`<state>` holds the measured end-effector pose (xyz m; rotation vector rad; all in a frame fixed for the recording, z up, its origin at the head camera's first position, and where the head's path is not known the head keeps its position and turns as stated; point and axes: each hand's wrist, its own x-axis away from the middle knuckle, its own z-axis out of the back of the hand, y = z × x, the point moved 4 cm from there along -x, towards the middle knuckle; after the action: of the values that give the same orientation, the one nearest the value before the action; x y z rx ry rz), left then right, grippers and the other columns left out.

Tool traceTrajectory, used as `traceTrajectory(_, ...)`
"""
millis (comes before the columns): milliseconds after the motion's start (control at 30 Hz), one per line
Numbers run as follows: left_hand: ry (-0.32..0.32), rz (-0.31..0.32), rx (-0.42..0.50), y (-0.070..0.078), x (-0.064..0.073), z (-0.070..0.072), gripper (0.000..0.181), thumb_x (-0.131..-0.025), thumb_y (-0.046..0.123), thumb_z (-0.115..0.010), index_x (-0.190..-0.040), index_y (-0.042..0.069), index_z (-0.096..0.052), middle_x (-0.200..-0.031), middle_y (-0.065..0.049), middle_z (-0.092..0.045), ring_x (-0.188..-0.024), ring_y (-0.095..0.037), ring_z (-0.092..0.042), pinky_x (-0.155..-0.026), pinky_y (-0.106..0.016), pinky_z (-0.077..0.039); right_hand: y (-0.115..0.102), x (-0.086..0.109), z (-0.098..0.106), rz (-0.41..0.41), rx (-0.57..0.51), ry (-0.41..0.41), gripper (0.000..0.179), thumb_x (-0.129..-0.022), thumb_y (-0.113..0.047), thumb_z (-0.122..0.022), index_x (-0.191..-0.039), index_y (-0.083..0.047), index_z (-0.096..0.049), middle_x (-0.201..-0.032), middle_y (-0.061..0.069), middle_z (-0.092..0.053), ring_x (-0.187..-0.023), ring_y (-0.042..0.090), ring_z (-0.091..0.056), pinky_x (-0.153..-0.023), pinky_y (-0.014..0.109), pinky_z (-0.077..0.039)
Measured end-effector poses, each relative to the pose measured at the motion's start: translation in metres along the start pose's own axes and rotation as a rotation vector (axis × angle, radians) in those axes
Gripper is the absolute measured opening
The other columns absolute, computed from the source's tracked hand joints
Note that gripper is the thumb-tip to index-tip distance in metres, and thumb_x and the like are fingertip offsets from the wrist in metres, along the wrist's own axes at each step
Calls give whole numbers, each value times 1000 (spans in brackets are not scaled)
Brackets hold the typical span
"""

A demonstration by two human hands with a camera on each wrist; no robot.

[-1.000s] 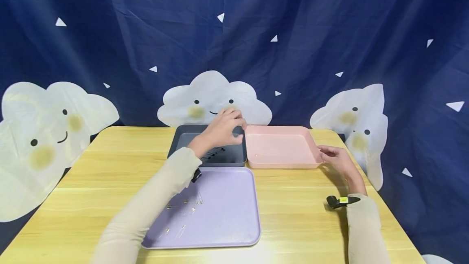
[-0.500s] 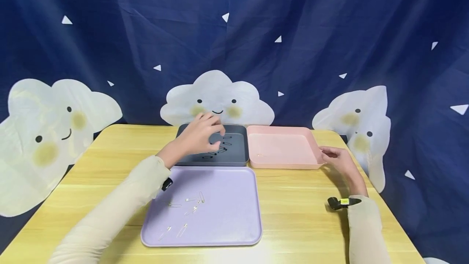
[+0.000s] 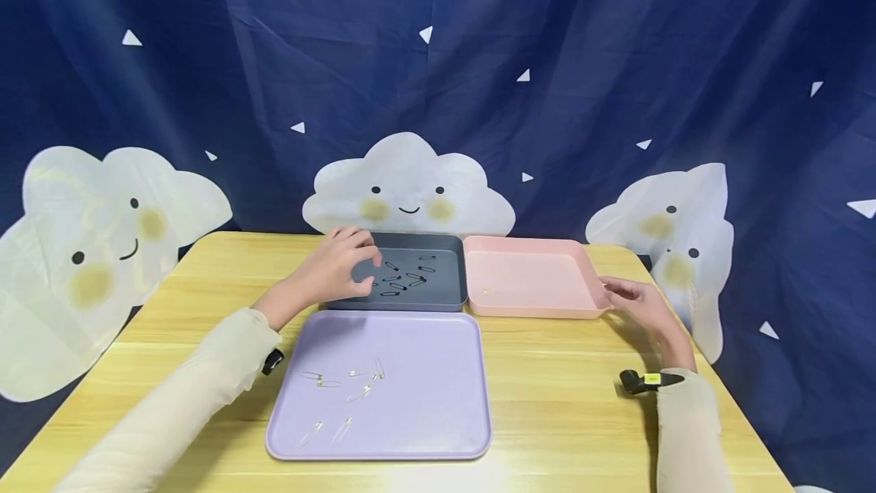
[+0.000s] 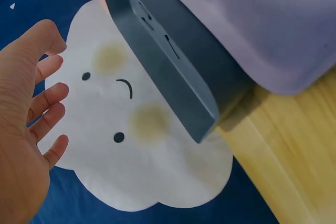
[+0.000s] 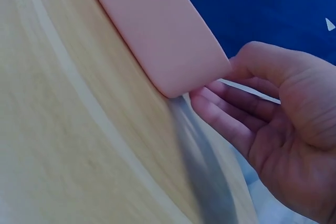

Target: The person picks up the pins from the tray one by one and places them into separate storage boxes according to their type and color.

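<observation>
My left hand (image 3: 342, 263), fingers loosely curved around nothing, hovers over the left end of the dark grey tray (image 3: 452, 297). Several black safety pins (image 3: 391, 278) lie in that tray; the hand hides its left part. In the left wrist view the same hand (image 4: 31, 114) shows a gap between thumb and fingers. At the far right my right hand (image 3: 639, 303) holds the right side of the pink tray (image 3: 534, 310). In the right wrist view the thumb and fingers of the right hand (image 5: 283, 114) meet the tray's corner. A small gold safety pin (image 3: 485, 291) lies inside it.
A flat lilac tray (image 3: 438, 402) stands in front of the grey one, with several gold safety pins (image 3: 360, 392) on its left half. All trays rest on a wooden table (image 3: 561, 394). A dark blue curtain (image 3: 547, 97) with clouds hangs behind.
My left hand has moved left, from near the border of the grey and pink trays to the grey tray's left end, uncovering more black pins. The right hand has stayed at the pink tray.
</observation>
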<state>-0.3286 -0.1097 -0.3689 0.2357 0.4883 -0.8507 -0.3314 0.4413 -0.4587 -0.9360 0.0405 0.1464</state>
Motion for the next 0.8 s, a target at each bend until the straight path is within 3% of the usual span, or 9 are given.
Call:
traceTrajectory(167, 25, 12, 7, -6, 10, 2, 19, -75, 17, -78, -90, 19, -68, -94, -1, -60, -94, -24, -52, -84, -43, -41, -2, 1, 1, 14, 6, -47, 50, -101, -21, -64, -141, 6, -55, -137, 32, -58, -100, -14, -60, -82, 10, -50)
traceTrajectory(400, 21, 31, -4, -7, 20, 2, 19, -74, 18, -79, -90, 18, -69, -94, -1, -61, -90, -23, -49, -80, -40, -38, -5, -1, 1, 23, 41, -54, 48, -100, -19, -65, -140, 7, -56, -137, 31, -59, -100, -16, -58, -81, 9, -50)
traceTrajectory(633, -9, 31, 2, -8, 31, 0, 20, -73, 19, -80, -90, 19, -69, -93, 0, -61, -92, -24, -50, -87, -47, -44, -7, -2, -1, 30, 59, -48, 49, -99, -19, -66, -139, 8, -57, -136, 32, -59, -101, -13, -61, -79, 9, -50)
traceTrajectory(800, -61, 4, 0, -4, 36, -4, 21, -73, 21, -80, -91, 19, -68, -93, 2, -59, -91, -21, -50, -83, -43, -43, -6, -2, 0, 38, 55, -45, 49, -99, -20, -67, -138, 7, -58, -135, 31, -60, -102, -11, -63, -80, 9, -50)
